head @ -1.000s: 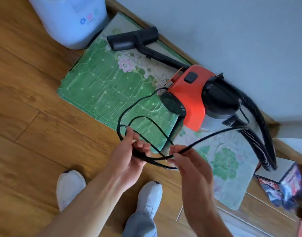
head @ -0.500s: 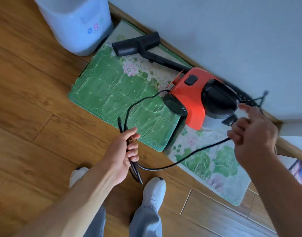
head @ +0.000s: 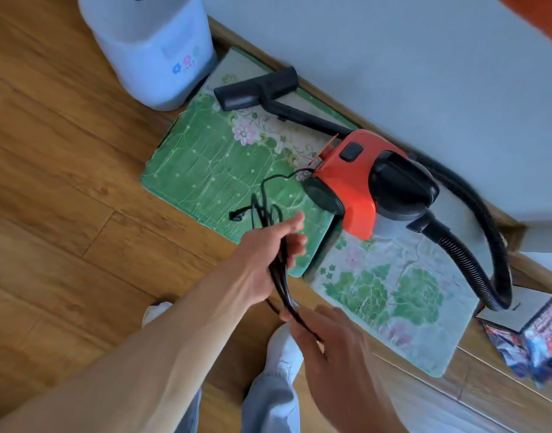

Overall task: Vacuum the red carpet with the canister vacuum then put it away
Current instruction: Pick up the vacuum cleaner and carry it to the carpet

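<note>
The canister vacuum (head: 356, 182), red with a black front dome, sits on the floor against the wall (head: 393, 57), resting across two mats. Its ribbed black hose (head: 474, 254) loops out from the dome, down and back up along the skirting. The black wand (head: 303, 115) runs away from the body to the floor nozzle (head: 256, 89), which lies on the green mat (head: 206, 170). The power cord (head: 270, 210) leaves the body's near end and gathers into a bundle of loops, the plug (head: 237, 216) hanging free over the green mat.

The left hand (head: 265, 254) grips the bundle, fingers curled round it and thumb stretched out. The right hand (head: 328, 335), blurred, holds the lower end of the same loops in its bent fingers.

A pale floral mat (head: 393, 295) lies beside the green one, under the vacuum's front. A white plastic container (head: 153, 48) with small flower prints stands on the wooden floor (head: 65, 182) at the green mat's far corner; what it holds cannot be seen. Glossy printed paper (head: 531, 342) lies at the right edge. Two light shoes (head: 284, 342) show below the hands.
</note>
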Tool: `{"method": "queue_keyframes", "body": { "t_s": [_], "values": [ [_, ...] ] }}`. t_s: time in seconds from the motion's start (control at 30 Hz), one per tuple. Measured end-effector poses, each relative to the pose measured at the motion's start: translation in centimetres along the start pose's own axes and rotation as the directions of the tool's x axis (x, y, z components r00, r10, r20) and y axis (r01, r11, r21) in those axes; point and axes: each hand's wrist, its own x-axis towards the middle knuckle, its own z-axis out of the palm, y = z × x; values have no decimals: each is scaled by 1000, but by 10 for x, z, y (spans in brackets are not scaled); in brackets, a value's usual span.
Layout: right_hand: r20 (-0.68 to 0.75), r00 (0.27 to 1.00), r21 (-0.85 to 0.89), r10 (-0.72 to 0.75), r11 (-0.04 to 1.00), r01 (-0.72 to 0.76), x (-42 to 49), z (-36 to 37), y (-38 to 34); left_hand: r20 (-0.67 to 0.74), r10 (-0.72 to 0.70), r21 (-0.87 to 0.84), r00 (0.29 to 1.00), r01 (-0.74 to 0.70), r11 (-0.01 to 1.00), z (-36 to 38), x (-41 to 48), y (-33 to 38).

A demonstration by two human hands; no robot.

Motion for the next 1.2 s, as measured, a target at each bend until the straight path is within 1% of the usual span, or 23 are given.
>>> {"method": "queue_keyframes", "body": {
  "t_s": [0.07,0.1,0.17,0.23,0.27,0.33,0.37,0.43,0.5,0.57,0.63,0.67,0.77,0.83,0.9,0.97,1.1,1.2],
  "values": [
    [-2,1000,-34,-12,999,12,-8,5,17,-42,12,-113,999,-16,993,-4,0,7],
    [-21,1000,-57,-12,998,11,-11,6,28,-50,16,-127,999,-22,992,-4,0,10],
    [-55,998,-106,-10,994,4,-11,5,49,-62,25,-66,998,-29,997,-1,-1,11],
    [-29,1000,-127,-7,992,3,-4,-1,59,-95,45,45,994,-41,998,5,-2,9],
    [2,1000,-109,-6,994,6,3,-5,61,-114,56,82,992,-47,996,8,-1,8],
    [44,999,-74,18,997,-14,26,-20,62,-144,65,83,988,-53,995,12,2,7],
    [36,999,-63,41,997,-39,40,-28,64,-157,65,54,985,-57,997,13,3,7],
    [-69,993,-47,99,994,-102,73,-50,70,-180,71,6,981,-71,997,13,7,5],
    [-232,956,-44,179,980,-194,111,-74,83,-192,92,12,977,-91,996,14,11,2],
    [-376,878,-19,297,945,-328,150,-99,105,-171,106,10,980,-105,994,16,15,-2],
    [-437,809,69,394,911,-407,183,-120,121,-132,109,-26,985,-114,993,19,20,-4],
    [-433,801,70,413,901,-427,195,-126,128,-118,109,-45,987,-115,992,21,23,-5],
    [-316,847,-72,427,880,-470,215,-129,139,-107,101,-84,989,-110,990,26,34,-5],
    [-265,843,-127,468,850,-511,221,-126,141,-96,87,-99,992,-96,990,28,40,-6],
    [-210,828,-80,521,834,-545,227,-126,143,-90,73,-105,993,-83,991,29,44,-12],
    [-122,821,-22,558,825,-564,226,-124,140,-93,76,-117,993,-86,989,28,46,-20],
    [35,852,6,522,853,-522,201,-111,120,-140,101,-133,985,-120,984,32,48,-33],
    [102,843,124,528,834,-537,183,-98,99,-218,117,-56,969,-132,990,39,53,-39]
  ]
}}
